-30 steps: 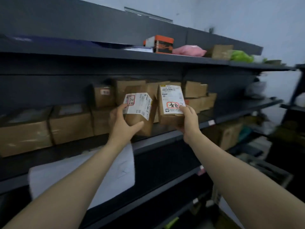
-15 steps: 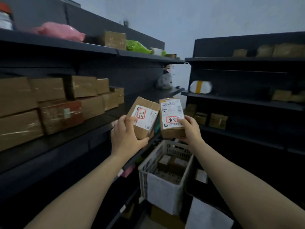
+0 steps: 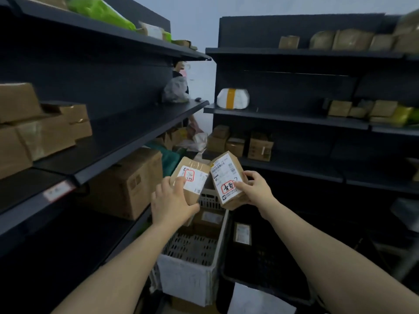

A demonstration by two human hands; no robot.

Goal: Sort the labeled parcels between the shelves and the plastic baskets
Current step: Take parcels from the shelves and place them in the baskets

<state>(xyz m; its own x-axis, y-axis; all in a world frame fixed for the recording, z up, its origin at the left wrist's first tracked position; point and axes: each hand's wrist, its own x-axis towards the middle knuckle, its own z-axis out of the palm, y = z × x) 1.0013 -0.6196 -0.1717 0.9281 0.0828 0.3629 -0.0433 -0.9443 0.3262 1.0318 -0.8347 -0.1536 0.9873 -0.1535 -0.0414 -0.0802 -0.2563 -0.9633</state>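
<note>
My left hand [image 3: 170, 200] grips a small brown parcel [image 3: 195, 175] with a white label marked in red. My right hand [image 3: 254, 189] grips a second labeled brown parcel [image 3: 224, 177], tilted to the left, its top corner touching the first. Both parcels hang above a white plastic basket [image 3: 217, 243] on the floor, which holds a few labeled boxes at its far end. To the basket's right sits a black basket [image 3: 267, 282] with one labeled parcel [image 3: 242, 233] inside.
Dark shelves run along the left [image 3: 127, 141] and across the back right [image 3: 294, 116], both carrying cardboard boxes and bagged parcels. A large carton [image 3: 127, 184] sits on the lower left shelf. A person stands at the far end of the aisle [image 3: 179, 87].
I have turned right, away from the left shelf, and looked down. Both hands carried their parcels lower, over the white basket, and the parcels now touch.
</note>
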